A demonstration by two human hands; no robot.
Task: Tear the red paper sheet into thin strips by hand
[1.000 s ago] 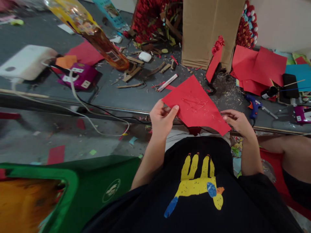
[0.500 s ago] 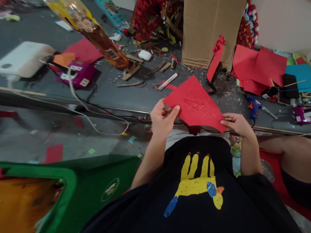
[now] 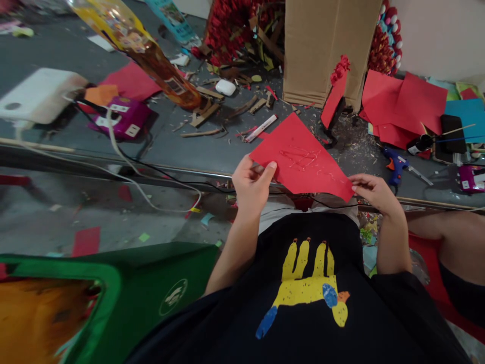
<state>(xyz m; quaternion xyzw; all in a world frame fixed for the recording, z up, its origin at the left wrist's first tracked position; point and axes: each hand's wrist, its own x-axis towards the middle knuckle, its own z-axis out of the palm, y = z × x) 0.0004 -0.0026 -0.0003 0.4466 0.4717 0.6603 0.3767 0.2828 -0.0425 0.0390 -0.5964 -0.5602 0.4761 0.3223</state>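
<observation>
Red sheet (image 3: 307, 174), faint glue scrawl (image 3: 299, 157), possibly lettering

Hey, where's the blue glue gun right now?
In the head view, the blue glue gun lies on the right, just beyond the right hand that holds the red sheet, with a small black bottle close on its right.

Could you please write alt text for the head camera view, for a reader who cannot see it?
A person holds a red paper sheet between the left hand and the right hand, over a littered grey surface. A blue glue gun lies to its right; a cardboard box stands behind.
</observation>
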